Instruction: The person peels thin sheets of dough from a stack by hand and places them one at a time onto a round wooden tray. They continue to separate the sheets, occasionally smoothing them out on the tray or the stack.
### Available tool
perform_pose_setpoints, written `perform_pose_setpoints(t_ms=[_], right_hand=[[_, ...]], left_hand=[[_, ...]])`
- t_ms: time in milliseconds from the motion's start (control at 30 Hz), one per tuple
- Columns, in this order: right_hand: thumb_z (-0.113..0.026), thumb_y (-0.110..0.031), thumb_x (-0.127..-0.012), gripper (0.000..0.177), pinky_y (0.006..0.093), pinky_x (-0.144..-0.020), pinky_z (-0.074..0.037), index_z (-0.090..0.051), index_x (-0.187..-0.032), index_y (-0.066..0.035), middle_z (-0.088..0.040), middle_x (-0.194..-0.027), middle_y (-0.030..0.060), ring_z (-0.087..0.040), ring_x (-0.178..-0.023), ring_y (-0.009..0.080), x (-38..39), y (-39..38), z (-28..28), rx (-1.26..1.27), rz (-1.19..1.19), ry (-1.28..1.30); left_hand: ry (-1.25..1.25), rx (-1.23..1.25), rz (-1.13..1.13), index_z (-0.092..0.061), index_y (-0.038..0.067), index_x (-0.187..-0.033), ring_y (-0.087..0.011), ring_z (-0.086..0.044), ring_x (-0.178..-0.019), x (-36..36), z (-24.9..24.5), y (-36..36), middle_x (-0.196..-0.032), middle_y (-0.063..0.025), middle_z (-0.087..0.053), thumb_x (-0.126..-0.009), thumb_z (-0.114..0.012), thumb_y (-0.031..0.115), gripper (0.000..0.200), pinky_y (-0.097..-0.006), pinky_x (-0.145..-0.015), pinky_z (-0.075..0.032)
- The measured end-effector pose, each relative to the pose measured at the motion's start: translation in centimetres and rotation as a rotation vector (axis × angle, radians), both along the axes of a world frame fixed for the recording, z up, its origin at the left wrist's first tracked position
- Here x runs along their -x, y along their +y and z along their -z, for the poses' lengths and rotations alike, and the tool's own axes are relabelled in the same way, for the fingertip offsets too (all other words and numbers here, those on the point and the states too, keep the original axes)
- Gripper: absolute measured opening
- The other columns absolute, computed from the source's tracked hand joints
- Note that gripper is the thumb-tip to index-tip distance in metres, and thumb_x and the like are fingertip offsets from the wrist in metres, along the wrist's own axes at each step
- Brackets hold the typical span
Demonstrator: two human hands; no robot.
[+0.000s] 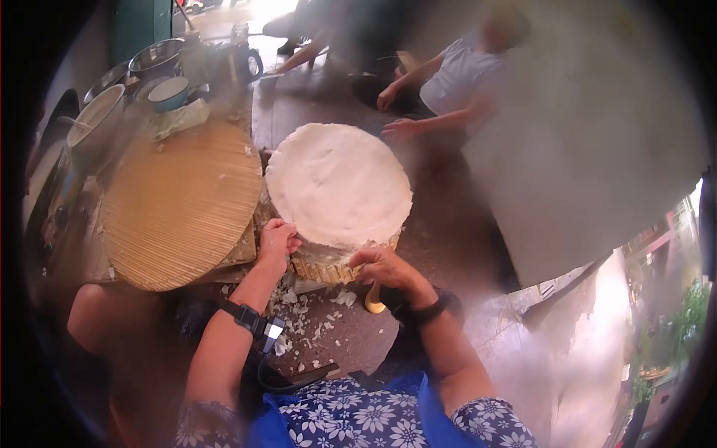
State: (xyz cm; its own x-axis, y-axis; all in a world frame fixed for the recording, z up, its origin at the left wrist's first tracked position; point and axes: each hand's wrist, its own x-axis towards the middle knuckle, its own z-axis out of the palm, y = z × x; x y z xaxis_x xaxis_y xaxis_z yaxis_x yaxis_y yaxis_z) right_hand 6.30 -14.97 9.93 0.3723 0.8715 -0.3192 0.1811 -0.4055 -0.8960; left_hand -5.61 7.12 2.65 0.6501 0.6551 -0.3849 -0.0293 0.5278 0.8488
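On the left, a pale bowl (pixel 95 119) leans near a small blue bowl (pixel 169 95). Next comes a big brown disc (pixel 179 209) with thin lines all over it. The left hand (pixel 276 243) is at the near left edge of the white cake (pixel 336 183), with its fingertips bent in close. I cannot tell if they pinch a bit of it. The cake lies flat, right of the disc, with a band of sticks (pixel 321 270) round its side, and the top looks a bit bumpy. White crumbs (pixel 345 298) lie below it. The right hand (pixel 379 266) is at the near right edge, fingers bent down by the band. I cannot tell if they grip it. For neat work on this edge, small, soft touches look best, with both hands low and close to the rim. A hard pull could tear the white part or make a stick slip. Far right of the cake, a person (pixel 469 86) reaches in, near a big gray board (pixel 590 172).
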Motion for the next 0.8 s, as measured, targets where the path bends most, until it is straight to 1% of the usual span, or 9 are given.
perform_pose_setpoints(t_ms=[67, 167, 267, 367, 400, 467, 533, 667, 800], right_hand=[[-0.052, 0.007, -0.074, 0.018, 0.0258, -0.061, -0.048, -0.061, -0.087, -0.002, -0.061, -0.077, 0.0003, -0.056, -0.069, 0.0111, 0.6, 0.6, 1.4, -0.128, -0.104, -0.157], [-0.056, 0.002, -0.076, 0.018, 0.0255, -0.069, -0.048, -0.062, -0.093, -0.002, -0.062, -0.081, 0.0, -0.057, -0.075, 0.0095, 1.4, 1.3, 2.2, -0.144, -0.157, -0.315], [-0.059, -0.001, -0.076, 0.016, 0.0258, -0.069, -0.048, -0.062, -0.092, -0.003, -0.062, -0.078, 0.0023, -0.058, -0.074, 0.0104, 2.5, 1.8, 1.8, -0.092, -0.095, -0.245], [-0.061, -0.003, -0.076, 0.016, 0.0278, -0.068, -0.048, -0.062, -0.092, -0.002, -0.062, -0.078, 0.0063, -0.059, -0.072, 0.0142, 3.6, 2.1, 2.2, -0.155, -0.121, -0.567], [-0.06, -0.003, -0.076, 0.017, 0.0302, -0.067, -0.049, -0.061, -0.092, -0.002, -0.063, -0.079, 0.0113, -0.062, -0.073, 0.0202, 3.8, 2.1, 2.4, -0.149, -0.11, -0.518], [-0.057, -0.001, -0.076, 0.012, 0.0338, -0.067, -0.048, -0.059, -0.088, -0.004, -0.062, -0.079, 0.0147, -0.062, -0.076, 0.0288, 4.2, 2.4, 3.4, -0.263, -0.074, -0.625], [-0.056, -0.001, -0.077, 0.014, 0.0352, -0.069, -0.048, -0.06, -0.089, -0.004, -0.062, -0.084, 0.0163, -0.062, -0.082, 0.0316, 4.6, 2.7, 3.6, -0.227, -0.091, -0.669], [-0.057, 0.002, -0.076, 0.013, 0.0356, -0.069, -0.048, -0.059, -0.087, -0.004, -0.062, -0.083, 0.0143, -0.062, -0.081, 0.0299, 4.7, 3.2, 4.3, -0.315, -0.012, -0.653], [-0.057, -0.001, -0.077, 0.009, 0.035, -0.068, -0.048, -0.059, -0.085, -0.004, -0.061, -0.081, 0.0141, -0.061, -0.079, 0.0294, 5.0, 3.2, 2.2, -0.172, -0.021, -0.63]], left_hand=[[0.005, -0.002, -0.006, -0.053, 0.012, -0.083, -0.0134, -0.058, -0.053, 0.0, -0.1, -0.1, -0.07, -0.0014, -0.06, -0.081, -0.059, 0.012, 0.006, -0.0254, -0.048, -0.046], [-0.001, -0.004, -0.007, -0.054, 0.012, -0.084, -0.0134, -0.058, -0.053, 0.1, -0.4, 0.0, -0.07, -0.0019, -0.06, -0.081, -0.059, 0.012, 0.006, -0.0254, -0.049, -0.046], [-0.01, -0.006, -0.009, -0.054, 0.012, -0.085, -0.0132, -0.058, -0.053, 0.2, -0.8, -0.3, -0.07, -0.0015, -0.06, -0.081, -0.059, 0.012, 0.007, -0.0249, -0.048, -0.046], [-0.021, -0.027, -0.009, -0.054, 0.012, -0.085, -0.013, -0.058, -0.053, 0.2, -1.0, -0.3, -0.071, -0.0009, -0.06, -0.081, -0.06, 0.012, 0.007, -0.0249, -0.048, -0.046], [-0.04, -0.024, 0.001, -0.054, 0.012, -0.086, -0.0129, -0.058, -0.053, 0.3, -1.1, -0.4, -0.071, -0.0007, -0.06, -0.081, -0.06, 0.012, 0.007, -0.0247, -0.048, -0.046], [-0.058, -0.026, 0.007, -0.054, 0.011, -0.087, -0.0126, -0.059, -0.053, 0.3, -0.8, -0.3, -0.071, -0.0007, -0.06, -0.082, -0.06, 0.012, 0.007, -0.0246, -0.047, -0.046], [-0.065, -0.027, -0.009, -0.054, 0.011, -0.084, -0.0129, -0.058, -0.052, 0.2, -0.9, -0.4, -0.069, -0.001, -0.06, -0.081, -0.061, 0.011, 0.007, -0.0254, -0.046, -0.046], [-0.028, -0.02, -0.005, -0.053, 0.011, -0.082, -0.0133, -0.058, -0.053, 0.2, -1.1, -0.4, -0.068, -0.0015, -0.059, -0.081, -0.061, 0.011, 0.008, -0.0245, -0.047, -0.045], [-0.047, -0.025, -0.004, -0.053, 0.011, -0.081, -0.0129, -0.058, -0.054, 0.0, -0.9, -0.5, -0.069, -0.0011, -0.059, -0.082, -0.061, 0.012, 0.009, -0.025, -0.048, -0.045]])
